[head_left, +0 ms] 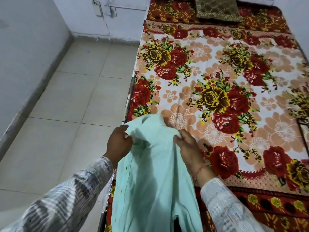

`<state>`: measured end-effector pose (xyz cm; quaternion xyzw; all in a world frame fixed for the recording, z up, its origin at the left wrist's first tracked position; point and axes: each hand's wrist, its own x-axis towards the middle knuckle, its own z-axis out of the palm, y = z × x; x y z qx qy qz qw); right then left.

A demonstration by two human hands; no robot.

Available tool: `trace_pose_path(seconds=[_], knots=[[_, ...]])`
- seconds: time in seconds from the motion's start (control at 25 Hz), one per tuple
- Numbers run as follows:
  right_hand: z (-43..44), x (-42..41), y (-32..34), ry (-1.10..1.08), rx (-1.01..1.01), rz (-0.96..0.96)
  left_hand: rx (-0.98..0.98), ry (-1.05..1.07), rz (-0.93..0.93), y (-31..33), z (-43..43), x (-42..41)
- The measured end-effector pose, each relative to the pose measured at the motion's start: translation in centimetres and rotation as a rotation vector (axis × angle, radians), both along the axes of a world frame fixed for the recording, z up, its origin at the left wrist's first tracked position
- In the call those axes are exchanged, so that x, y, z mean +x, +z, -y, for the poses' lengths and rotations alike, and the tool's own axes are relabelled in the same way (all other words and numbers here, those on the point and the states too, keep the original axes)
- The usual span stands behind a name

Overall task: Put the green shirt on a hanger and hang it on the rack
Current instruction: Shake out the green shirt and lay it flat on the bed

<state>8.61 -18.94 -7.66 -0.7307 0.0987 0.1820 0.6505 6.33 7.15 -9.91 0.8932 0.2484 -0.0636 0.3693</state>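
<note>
Floral blanket (217, 77), brown cushion (217, 10), tiled floor (80, 91).

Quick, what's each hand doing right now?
Left hand: closed, gripping the green shirt near its top edge.
Right hand: closed, holding the shirt's other side.

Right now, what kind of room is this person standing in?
Probably a bedroom: a bed under a flowery blanket, a brown pillow at its far end, and a tiled floor beside it.

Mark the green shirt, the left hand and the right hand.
green shirt (155, 178), head view, middle of the hanging front.
left hand (119, 142), head view, back of the hand.
right hand (189, 148), head view, back of the hand.
</note>
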Motion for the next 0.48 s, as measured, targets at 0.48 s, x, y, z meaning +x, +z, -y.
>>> trace_pose_path(seconds=[0.48], knots=[[8.7, -2.8, 13.0, 0.114, 0.183, -0.184, 0.126, -0.607, -0.413, 1.2, 12.0, -5.2]])
